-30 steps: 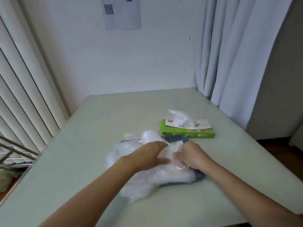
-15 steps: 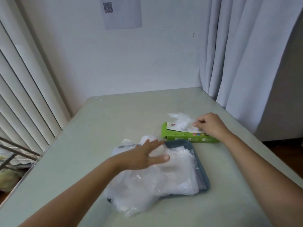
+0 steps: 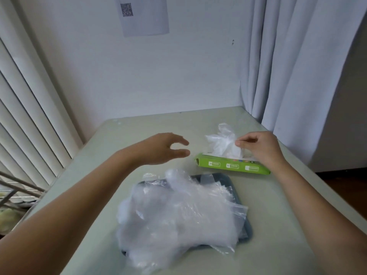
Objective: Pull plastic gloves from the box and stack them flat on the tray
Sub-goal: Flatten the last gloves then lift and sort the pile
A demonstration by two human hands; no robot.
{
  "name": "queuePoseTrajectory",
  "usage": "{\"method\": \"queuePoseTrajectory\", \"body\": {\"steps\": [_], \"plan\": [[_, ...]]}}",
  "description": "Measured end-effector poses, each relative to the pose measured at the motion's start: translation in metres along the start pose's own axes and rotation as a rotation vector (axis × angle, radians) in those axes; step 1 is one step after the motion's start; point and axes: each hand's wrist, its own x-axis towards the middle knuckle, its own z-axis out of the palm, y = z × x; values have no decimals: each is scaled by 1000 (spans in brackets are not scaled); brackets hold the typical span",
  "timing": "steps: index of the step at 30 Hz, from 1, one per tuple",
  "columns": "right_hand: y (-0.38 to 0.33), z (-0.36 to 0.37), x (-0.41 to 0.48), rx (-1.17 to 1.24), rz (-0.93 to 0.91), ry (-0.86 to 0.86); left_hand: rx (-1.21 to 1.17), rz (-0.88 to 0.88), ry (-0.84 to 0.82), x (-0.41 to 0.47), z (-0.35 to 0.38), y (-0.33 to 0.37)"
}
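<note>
Pale table [image 3: 278,225] bears a grey tray [image 3: 247,233], its clear glove pile [image 3: 178,215] spilling over the near-left rim. Just beyond lies the green box [image 3: 232,165]; the right hand [image 3: 260,145] apparently pinches a glove [image 3: 222,141] rising from it. Left of the box the left hand [image 3: 160,148] hovers, fingers apart.

White wall [image 3: 188,76], QR-code sheet [image 3: 146,15] posted high. Vertical blinds [image 3: 29,116] left, pale curtain [image 3: 297,66] right. Pale green table [image 3: 151,128] fills the corner; dark floor [image 3: 343,181] beyond.

We see the glove pile [image 3: 178,217] on the tray [image 3: 247,229] nearest us, the box [image 3: 232,165] behind it to the right, both on the table [image 3: 139,132].
</note>
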Motion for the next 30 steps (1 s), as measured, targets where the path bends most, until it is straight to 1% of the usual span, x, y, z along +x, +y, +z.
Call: {"method": "queuePoseTrajectory", "body": {"steps": [3, 8, 12, 15, 19, 21, 24, 26, 30], "plan": [[1, 4, 0, 34, -4, 5, 9, 125, -22, 22, 20, 19], [5, 9, 1, 31, -16, 35, 145, 69, -126, 66, 70, 33], [6, 9, 0, 73, -44, 74, 177, 93, -182, 83, 96, 30], [5, 9, -1, 149, -54, 92, 182, 105, -180, 91, 110, 21], [-8, -1, -2, 305, -80, 184, 181, 37, -168, 98, 116, 18], [-15, -6, -2, 362, -102, 189, 166, 6, -148, 100, 119, 18], [-17, -7, -3, 375, -125, 149, 107, -46, -148, 101, 123, 21], [-16, -6, -1, 364, -125, 154, 121, -55, -156, 101, 121, 24], [-11, -7, 16, 382, -73, 249, 100, -73, -174, 101, 121, 25]]}}
